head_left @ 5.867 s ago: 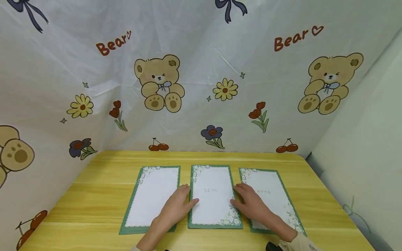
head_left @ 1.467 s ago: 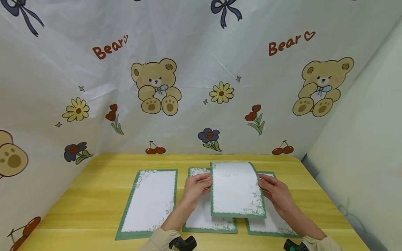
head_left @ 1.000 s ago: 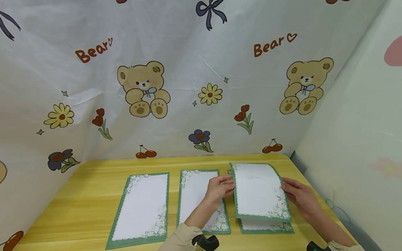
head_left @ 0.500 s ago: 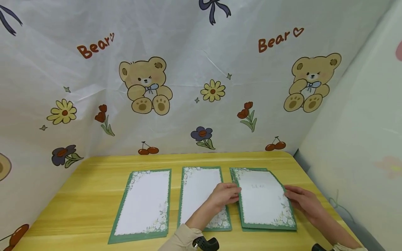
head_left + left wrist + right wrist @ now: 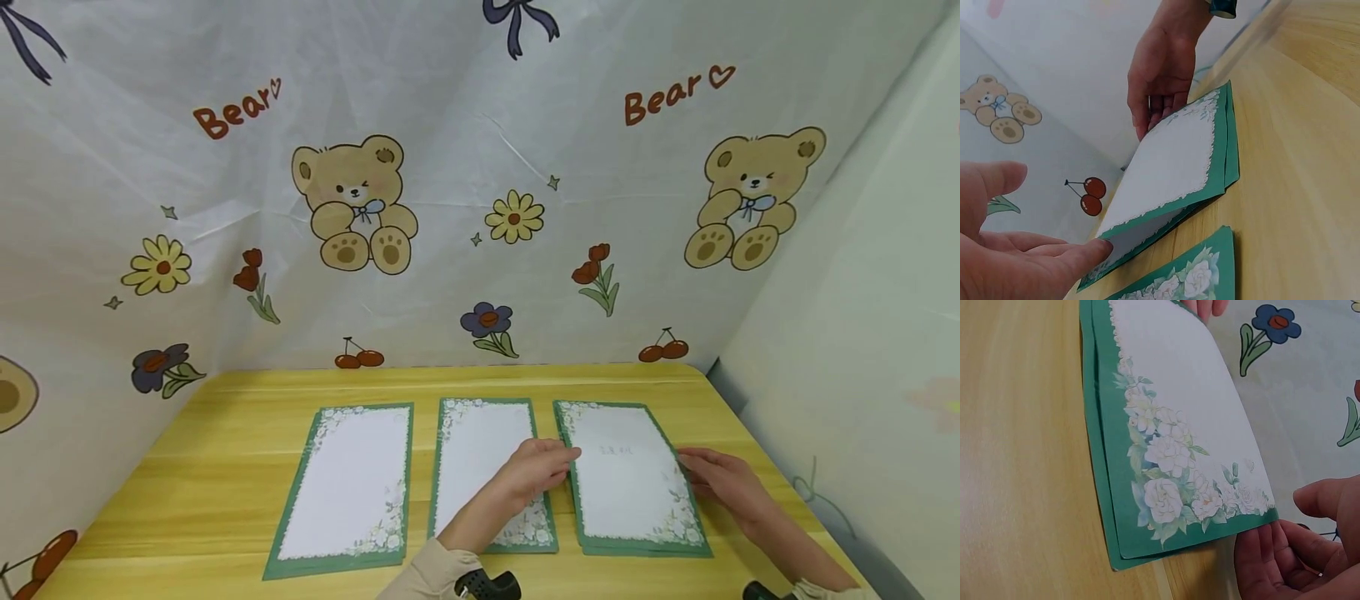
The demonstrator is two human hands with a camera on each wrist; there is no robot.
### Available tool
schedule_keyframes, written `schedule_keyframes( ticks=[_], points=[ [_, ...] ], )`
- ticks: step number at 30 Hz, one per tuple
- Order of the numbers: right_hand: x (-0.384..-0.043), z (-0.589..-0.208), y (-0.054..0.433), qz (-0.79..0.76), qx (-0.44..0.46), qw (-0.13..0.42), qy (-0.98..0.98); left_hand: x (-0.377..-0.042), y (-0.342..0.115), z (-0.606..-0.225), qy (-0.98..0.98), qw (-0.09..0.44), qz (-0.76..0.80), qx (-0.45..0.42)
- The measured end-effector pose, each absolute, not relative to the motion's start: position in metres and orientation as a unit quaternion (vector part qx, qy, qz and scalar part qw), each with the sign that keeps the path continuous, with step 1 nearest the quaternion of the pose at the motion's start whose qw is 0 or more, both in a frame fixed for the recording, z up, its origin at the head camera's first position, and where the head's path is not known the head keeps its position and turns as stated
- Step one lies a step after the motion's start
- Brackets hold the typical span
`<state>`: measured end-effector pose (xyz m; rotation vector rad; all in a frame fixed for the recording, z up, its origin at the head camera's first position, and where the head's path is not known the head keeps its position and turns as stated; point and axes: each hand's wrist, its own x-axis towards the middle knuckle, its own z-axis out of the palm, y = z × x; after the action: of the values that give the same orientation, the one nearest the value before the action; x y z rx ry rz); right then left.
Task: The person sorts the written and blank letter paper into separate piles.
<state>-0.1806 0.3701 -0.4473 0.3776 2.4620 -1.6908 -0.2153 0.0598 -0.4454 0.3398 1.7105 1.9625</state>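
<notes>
Two green-bordered sheets of writing paper lie nearly aligned on the right; the upper sheet (image 5: pixel 622 483) bears faint handwriting and printed white flowers. Along its left edge is my left hand (image 5: pixel 536 468), its fingertips (image 5: pixel 1102 249) at the edge where the upper sheet stands slightly off the lower sheet (image 5: pixel 1141 240). The left thumb points away from the paper. At the opposite edge, my right hand (image 5: pixel 723 483) has its fingers (image 5: pixel 1254 550) against the paper's underside, thumb raised apart from it. A matching middle sheet (image 5: pixel 480 467) lies partly behind my left forearm.
Another flowered sheet (image 5: pixel 345 483) lies on the left, with green edges showing beneath it. All rest on a yellow wood-grain table (image 5: pixel 217 483). A bear-printed cloth (image 5: pixel 450 150) hangs behind the table, and a pale wall (image 5: pixel 862 333) stands at the right.
Both hands have carried the handwritten sheet from the middle stack rightward and lowered it onto the right one. Over the last half second it has settled flatter and closer in line; the hands barely moved.
</notes>
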Motion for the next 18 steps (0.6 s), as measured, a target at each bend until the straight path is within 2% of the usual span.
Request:
schedule_keyframes(
  ticks=[10,18],
  points=[
    [-0.185,-0.450,0.368,-0.465,0.128,0.056,0.874,-0.217,0.052,-0.447,0.640,0.259,0.709,0.142],
    [-0.183,-0.441,0.345,-0.386,0.074,0.013,0.919,-0.216,0.033,-0.444,0.678,0.231,0.684,0.139]
  ],
)
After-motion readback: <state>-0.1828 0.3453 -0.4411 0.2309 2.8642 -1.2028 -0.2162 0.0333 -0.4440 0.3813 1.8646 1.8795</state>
